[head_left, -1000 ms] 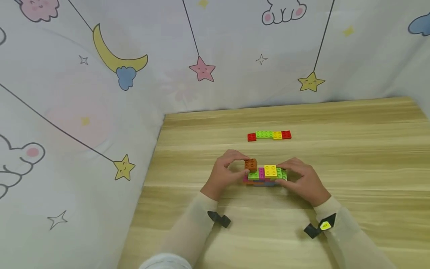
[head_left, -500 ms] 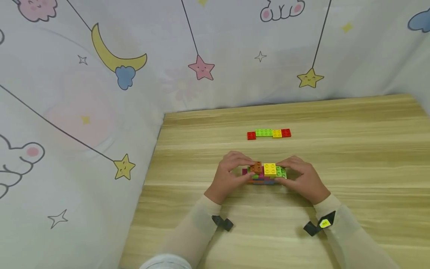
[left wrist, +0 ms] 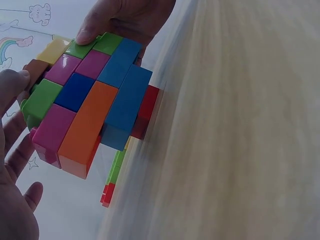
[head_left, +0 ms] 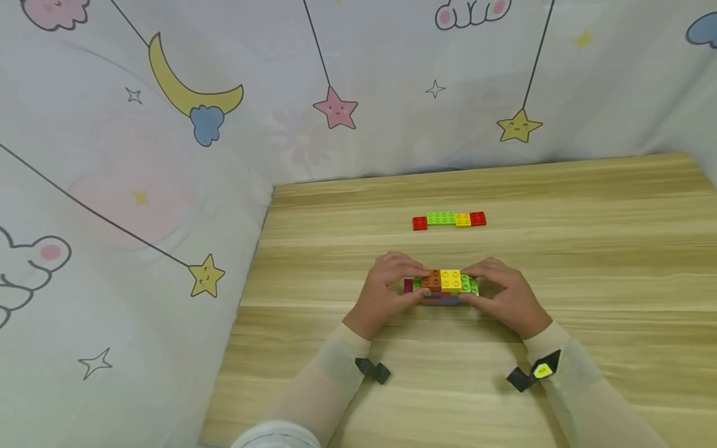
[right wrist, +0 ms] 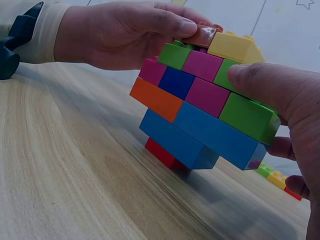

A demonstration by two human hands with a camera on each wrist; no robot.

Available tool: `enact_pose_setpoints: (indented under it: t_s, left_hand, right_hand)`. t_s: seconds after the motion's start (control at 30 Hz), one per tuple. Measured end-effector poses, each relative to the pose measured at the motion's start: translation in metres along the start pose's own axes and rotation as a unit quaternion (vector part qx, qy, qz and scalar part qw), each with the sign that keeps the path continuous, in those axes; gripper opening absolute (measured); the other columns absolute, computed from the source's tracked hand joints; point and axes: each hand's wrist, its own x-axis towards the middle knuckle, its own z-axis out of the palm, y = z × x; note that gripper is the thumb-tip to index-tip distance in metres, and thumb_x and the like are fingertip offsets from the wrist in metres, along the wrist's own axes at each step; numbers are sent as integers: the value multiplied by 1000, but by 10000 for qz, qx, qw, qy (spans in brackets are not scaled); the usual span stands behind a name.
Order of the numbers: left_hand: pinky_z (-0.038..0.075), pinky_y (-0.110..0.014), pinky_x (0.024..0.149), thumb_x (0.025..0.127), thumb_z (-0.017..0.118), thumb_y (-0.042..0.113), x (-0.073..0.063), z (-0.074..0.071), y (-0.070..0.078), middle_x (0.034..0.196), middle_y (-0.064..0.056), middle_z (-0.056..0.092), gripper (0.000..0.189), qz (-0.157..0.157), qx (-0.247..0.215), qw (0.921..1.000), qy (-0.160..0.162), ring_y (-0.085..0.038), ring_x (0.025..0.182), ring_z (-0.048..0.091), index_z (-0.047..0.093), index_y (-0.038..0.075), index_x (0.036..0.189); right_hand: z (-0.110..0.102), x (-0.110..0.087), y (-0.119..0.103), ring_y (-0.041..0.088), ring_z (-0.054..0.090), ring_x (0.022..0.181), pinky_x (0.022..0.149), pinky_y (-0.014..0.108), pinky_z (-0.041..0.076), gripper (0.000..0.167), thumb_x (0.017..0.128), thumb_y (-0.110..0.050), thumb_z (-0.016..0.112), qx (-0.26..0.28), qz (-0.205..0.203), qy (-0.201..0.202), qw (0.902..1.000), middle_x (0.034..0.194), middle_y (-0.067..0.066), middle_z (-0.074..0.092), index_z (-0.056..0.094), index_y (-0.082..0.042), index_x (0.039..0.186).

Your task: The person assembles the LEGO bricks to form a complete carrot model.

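A stepped wall of toy building bricks (right wrist: 205, 105) stands on its narrow red base brick (right wrist: 162, 153), with blue, orange, magenta and green rows widening above it. On top, my left hand (head_left: 383, 292) pinches a brown brick (head_left: 431, 280) between thumb and fingers. That brick sits against the left side of a yellow brick (head_left: 450, 280); whether it is fully pressed down I cannot tell. At the wall's right end my right hand (head_left: 506, 297) grips the green bricks (right wrist: 250, 119), its thumb on the near face and its fingers behind.
Behind the wall a flat row of bricks lies on the wooden table (head_left: 605, 261): a red brick (head_left: 419, 223), a long green brick (head_left: 441, 218), a yellow one and another red one. A patterned cloth (head_left: 392, 137) hangs along the table's back and left edges.
My left hand has carried the brown brick to the right and down, from the wall's left part to beside the yellow brick. The right hand keeps its grip in place.
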Motion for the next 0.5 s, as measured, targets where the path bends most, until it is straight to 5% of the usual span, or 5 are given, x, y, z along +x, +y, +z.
enact_pose_setpoints:
  t_s: [0.5]
  left_hand:
    - [47, -35, 107, 83, 89, 17, 4, -3, 6, 112, 3, 74, 26, 107, -100, 9998, -93, -13, 113, 63, 81, 11, 107]
  right_hand:
    - [-1, 0, -1, 8, 63, 104, 92, 20, 48, 43, 73, -9, 95, -41, 41, -4, 10000, 110, -7, 73, 79, -16, 112]
